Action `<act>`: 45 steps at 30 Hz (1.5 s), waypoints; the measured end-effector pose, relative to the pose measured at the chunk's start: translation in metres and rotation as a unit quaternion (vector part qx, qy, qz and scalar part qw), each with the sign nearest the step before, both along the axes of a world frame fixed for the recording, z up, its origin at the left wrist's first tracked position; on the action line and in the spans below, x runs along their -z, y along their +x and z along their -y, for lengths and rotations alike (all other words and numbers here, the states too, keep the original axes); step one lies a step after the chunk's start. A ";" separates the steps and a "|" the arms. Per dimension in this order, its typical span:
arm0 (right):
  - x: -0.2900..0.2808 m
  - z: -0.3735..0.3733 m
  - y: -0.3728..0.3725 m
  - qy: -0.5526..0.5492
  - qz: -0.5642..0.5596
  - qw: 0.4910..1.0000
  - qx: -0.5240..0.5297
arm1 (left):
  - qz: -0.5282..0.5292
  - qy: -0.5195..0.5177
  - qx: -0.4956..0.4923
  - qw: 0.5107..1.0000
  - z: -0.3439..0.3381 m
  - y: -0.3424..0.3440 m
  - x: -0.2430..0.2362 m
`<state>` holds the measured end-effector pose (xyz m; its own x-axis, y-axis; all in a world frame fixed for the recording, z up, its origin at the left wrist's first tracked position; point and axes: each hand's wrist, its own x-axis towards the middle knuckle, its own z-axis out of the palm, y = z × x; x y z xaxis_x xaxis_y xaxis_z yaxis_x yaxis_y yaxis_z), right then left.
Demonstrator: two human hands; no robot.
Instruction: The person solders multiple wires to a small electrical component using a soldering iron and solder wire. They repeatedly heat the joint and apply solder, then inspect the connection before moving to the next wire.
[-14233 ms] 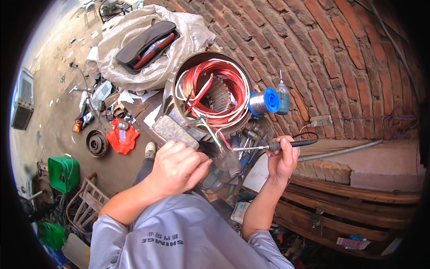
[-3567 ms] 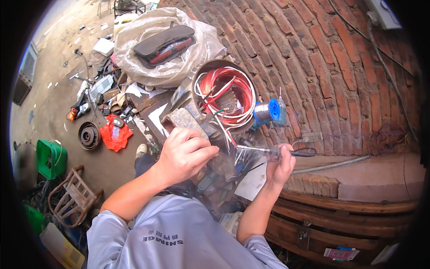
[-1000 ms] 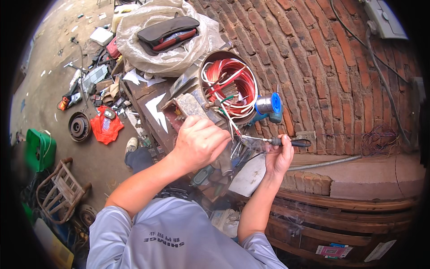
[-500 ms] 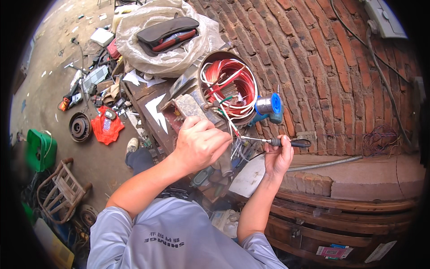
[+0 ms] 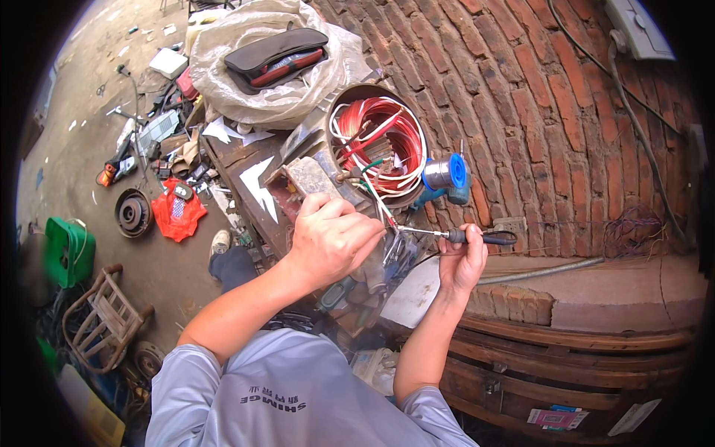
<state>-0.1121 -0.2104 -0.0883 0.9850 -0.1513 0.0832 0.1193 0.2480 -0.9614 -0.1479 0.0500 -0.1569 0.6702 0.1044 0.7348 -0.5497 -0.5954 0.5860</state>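
In my right hand (image 5: 463,262) is a soldering iron (image 5: 456,236) with a dark handle, its thin metal shaft pointing left. The tip meets or nearly meets the end of a white and red lead (image 5: 386,212). My left hand (image 5: 335,237) is closed beside that joint, fingertips pinched; what they hold is hidden. The lead comes from a motor stator (image 5: 376,118) with red windings and white sleeved wires. A rusty metal box (image 5: 309,177) sits at its side, just beyond my left hand. To the right of the stator stands a solder spool (image 5: 456,171) with blue ends.
A brick wall (image 5: 521,134) rises on the right, above a wooden chest (image 5: 566,354). At the back, a dark zip pouch (image 5: 275,56) lies on a plastic sack (image 5: 216,93). Tools and scraps cover the floor at left, near a red bag (image 5: 179,212) and a green bucket (image 5: 68,249).
Both hands and the iron stay almost in place. A faint haze of smoke now shows just below the joint. The whole view has shifted very slightly.
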 end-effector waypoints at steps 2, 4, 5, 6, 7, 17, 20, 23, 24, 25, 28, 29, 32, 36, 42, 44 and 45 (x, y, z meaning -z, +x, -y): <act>0.000 -0.001 0.000 0.002 0.001 1.000 -0.002 | -0.002 0.001 -0.001 1.000 0.000 0.000 0.000; 0.000 -0.001 0.000 0.002 0.001 1.000 -0.003 | -0.004 0.003 -0.001 1.000 0.000 0.000 0.000; -0.001 -0.001 -0.001 0.001 0.001 1.000 -0.004 | -0.004 0.004 0.000 1.000 0.000 0.000 -0.001; -0.001 -0.001 -0.001 0.000 0.001 1.000 -0.004 | -0.005 0.005 0.001 1.000 -0.001 0.000 -0.001; -0.001 -0.001 -0.001 -0.001 0.001 1.000 -0.004 | -0.003 0.006 0.001 1.000 0.000 0.000 -0.001; -0.002 -0.004 -0.001 -0.032 -0.011 0.999 0.028 | -0.004 0.004 -0.003 1.000 0.001 0.000 -0.001; 0.000 0.001 -0.001 -0.018 -0.012 1.000 0.018 | -0.007 0.009 0.000 1.000 0.001 0.000 0.000; 0.000 0.000 -0.001 -0.017 -0.014 0.999 0.026 | -0.001 0.005 0.016 1.000 -0.003 -0.001 -0.003; -0.001 -0.002 -0.002 -0.018 -0.013 0.999 0.027 | 0.004 0.002 0.024 1.000 -0.006 -0.002 -0.005; -0.002 -0.004 -0.003 -0.020 -0.012 0.999 0.028 | 0.010 -0.018 0.033 0.999 -0.009 -0.004 -0.007; -0.003 -0.006 -0.003 -0.037 -0.011 0.998 0.052 | 0.038 -0.054 0.054 0.996 -0.026 -0.012 -0.016; -0.002 -0.004 -0.003 -0.028 -0.009 0.999 0.043 | 0.044 -0.054 0.081 0.994 -0.031 -0.013 -0.013; 0.000 -0.004 -0.002 -0.024 -0.011 0.999 0.047 | 0.047 -0.042 0.147 0.987 -0.042 -0.014 -0.007; 0.000 -0.004 -0.001 -0.039 -0.012 0.998 0.043 | 0.014 -0.028 0.188 0.982 -0.052 -0.012 -0.008; 0.003 0.001 0.001 -0.026 0.000 1.000 0.014 | 0.008 -0.058 0.192 0.980 -0.050 -0.008 -0.001; 0.003 0.000 0.001 -0.026 -0.002 1.000 0.015 | 0.030 -0.032 0.160 0.986 -0.046 -0.006 0.002; 0.003 0.001 0.001 -0.027 -0.003 1.000 0.012 | 0.043 -0.008 0.149 0.988 -0.047 -0.005 0.002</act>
<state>-0.1114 -0.2112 -0.0912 0.9817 -0.1695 0.0869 0.1195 0.1930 -0.9739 -0.1527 0.0966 -0.1588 0.6073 -0.0763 0.7908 -0.7477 -0.3914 0.5365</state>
